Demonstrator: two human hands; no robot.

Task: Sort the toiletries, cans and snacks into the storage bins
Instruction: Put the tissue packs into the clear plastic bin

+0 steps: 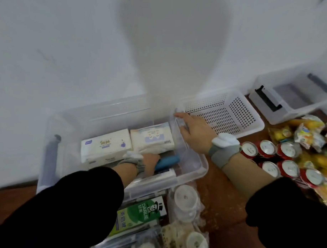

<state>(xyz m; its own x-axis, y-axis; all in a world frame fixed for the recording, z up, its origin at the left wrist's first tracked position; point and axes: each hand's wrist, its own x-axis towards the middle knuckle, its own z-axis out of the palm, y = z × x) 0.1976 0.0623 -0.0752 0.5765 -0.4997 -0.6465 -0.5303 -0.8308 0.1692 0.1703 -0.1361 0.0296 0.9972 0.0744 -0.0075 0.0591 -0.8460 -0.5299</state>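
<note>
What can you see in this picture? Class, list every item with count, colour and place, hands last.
storage bin: one, clear, centre
second bin: one, clear, upper right
tissue packs: two, white, inside storage bin
blue tube: one, blue, inside storage bin
perforated basket: one, white, right of storage bin
cans: at least six, red, right
snack packets: several, mostly yellow, far right
Darlie toothpaste box: one, green-white, front
bagged round items: several, white, front centre
left hand: grips blue tube
right hand: rests on storage bin's rim

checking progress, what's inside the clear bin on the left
A tissue pack, a second pack, a blue item gripped by the left hand, a white tube. The left arm hides the rest.
</note>
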